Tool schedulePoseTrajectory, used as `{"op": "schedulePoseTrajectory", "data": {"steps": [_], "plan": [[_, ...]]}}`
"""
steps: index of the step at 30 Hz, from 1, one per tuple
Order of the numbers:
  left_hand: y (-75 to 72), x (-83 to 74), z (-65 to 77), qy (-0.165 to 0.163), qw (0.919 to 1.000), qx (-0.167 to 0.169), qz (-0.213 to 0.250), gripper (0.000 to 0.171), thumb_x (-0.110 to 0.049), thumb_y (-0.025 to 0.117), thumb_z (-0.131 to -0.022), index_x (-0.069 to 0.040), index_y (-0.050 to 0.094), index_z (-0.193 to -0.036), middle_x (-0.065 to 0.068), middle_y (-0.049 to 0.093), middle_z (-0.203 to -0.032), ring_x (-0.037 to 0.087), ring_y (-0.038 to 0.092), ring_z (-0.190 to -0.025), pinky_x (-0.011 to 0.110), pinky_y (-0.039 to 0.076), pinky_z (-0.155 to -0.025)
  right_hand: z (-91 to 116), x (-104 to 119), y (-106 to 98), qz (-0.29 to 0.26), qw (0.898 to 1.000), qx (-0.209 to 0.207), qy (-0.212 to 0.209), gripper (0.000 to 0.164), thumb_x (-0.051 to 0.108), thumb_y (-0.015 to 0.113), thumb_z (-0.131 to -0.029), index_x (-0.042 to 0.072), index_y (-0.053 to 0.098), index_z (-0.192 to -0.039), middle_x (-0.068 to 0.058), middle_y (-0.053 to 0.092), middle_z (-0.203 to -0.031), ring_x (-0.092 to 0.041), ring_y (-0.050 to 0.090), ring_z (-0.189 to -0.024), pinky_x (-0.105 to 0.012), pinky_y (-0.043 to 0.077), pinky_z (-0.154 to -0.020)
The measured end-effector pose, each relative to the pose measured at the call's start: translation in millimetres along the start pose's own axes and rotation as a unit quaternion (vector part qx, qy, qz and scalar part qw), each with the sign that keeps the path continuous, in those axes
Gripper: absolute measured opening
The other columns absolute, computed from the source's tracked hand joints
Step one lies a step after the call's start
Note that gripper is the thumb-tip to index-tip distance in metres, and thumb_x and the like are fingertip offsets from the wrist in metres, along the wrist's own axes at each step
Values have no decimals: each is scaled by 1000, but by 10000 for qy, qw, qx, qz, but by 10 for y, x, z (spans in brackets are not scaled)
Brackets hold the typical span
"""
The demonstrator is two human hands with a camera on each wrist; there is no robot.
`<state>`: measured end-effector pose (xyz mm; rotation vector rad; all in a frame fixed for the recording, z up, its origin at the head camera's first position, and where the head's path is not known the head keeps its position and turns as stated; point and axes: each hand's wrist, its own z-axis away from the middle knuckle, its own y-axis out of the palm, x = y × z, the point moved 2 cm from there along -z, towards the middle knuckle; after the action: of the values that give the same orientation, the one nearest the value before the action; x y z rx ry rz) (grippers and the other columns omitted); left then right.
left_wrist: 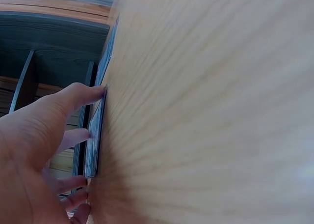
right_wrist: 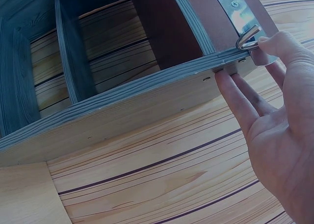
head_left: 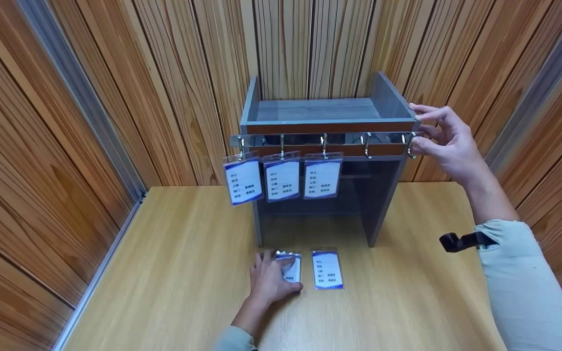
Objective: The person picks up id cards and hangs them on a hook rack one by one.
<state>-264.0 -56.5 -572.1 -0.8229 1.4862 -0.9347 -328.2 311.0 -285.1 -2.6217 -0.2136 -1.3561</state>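
Note:
My left hand point(head_left: 271, 280) lies spread over an ID badge point(head_left: 291, 276) flat on the table, partly covering it. In the left wrist view the thumb meets the edge of that badge point(left_wrist: 95, 140), and a second fingertip touches its face. A second badge point(head_left: 327, 269) lies just to the right. At the shelf's front right corner, my right hand point(head_left: 449, 139) grips the grey shelf point(head_left: 393, 95), fingertips on the side panel and thumb on the end hook point(right_wrist: 248, 37). Three badges, one of them the left badge point(head_left: 242, 181), hang from hooks on the clear rail point(head_left: 300, 139).
The wooden table point(head_left: 188, 273) reaches back to a wood-panelled wall point(head_left: 310, 44), with another panelled wall point(head_left: 32, 161) on the left. Right of the hanging badges, the rail has a bare hook point(head_left: 367, 146). A black strap mount point(head_left: 466, 240) sticks out from the right sleeve.

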Motion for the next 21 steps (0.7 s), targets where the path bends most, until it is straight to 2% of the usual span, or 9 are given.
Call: {"op": "schedulePoseTrajectory", "data": {"steps": [6,15,21], "plan": [[7,-18,17,155,9995,-48,279,65,-45,90,-67,-28,72,-127,16,48,-149,39,42,-131,63,43,-103,14,-10,-1,-1,10000,-1,-18,39,-17,53,-93,-5,48,-129,-20,37,-158,-20,65,-123,-30,61,-84],[19,-70,19,-38,9965,132,822,61,-35,92,-69,-25,72,-126,17,51,-145,33,44,-127,53,47,-100,20,1,13,90,10000,-27,33,39,-15,54,-93,-5,47,-130,-19,37,-158,-20,64,-125,-30,61,-85],[-8,-51,2,1,9943,199,1052,66,-32,92,-70,-23,68,-131,20,48,-144,34,46,-125,53,49,-100,10,21,10,236,9997,-57,69,40,-13,56,-93,-5,48,-131,-17,38,-158,-17,63,-127,-28,61,-85]]}}
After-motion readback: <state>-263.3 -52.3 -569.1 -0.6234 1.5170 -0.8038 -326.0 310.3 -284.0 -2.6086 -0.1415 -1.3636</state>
